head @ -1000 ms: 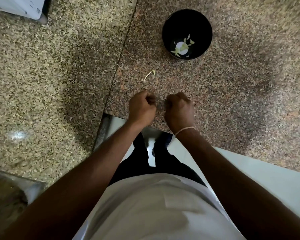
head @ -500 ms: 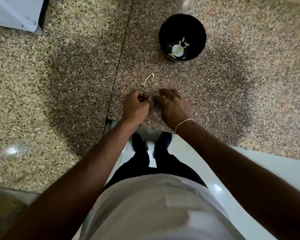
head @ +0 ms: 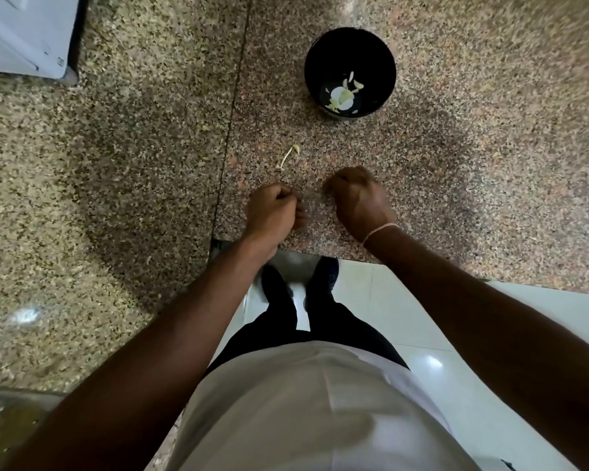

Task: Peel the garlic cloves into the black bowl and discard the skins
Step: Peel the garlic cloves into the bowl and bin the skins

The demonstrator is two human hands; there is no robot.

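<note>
A black bowl (head: 350,68) stands on the speckled granite counter (head: 456,171), with several pale peeled cloves and scraps at its bottom. A loose strip of garlic skin with a stem (head: 289,156) lies on the counter between the bowl and my hands. My left hand (head: 273,212) is curled, thumb and fingertips pinched on a small garlic clove that the fingers mostly hide. My right hand (head: 358,198), a thin band at its wrist, is curled a short gap to the right, its fingers closed on a bit of skin that I can barely see.
A white appliance corner (head: 24,35) sits at the far left of the counter. The counter's front edge (head: 320,257) runs just below my wrists, with white floor tiles (head: 490,334) and my shoes beneath. A seam (head: 233,107) divides two granite slabs.
My hands were touching half a second ago and have pulled apart, the right one moving right. The view has shifted slightly, so the bowl sits lower in frame.
</note>
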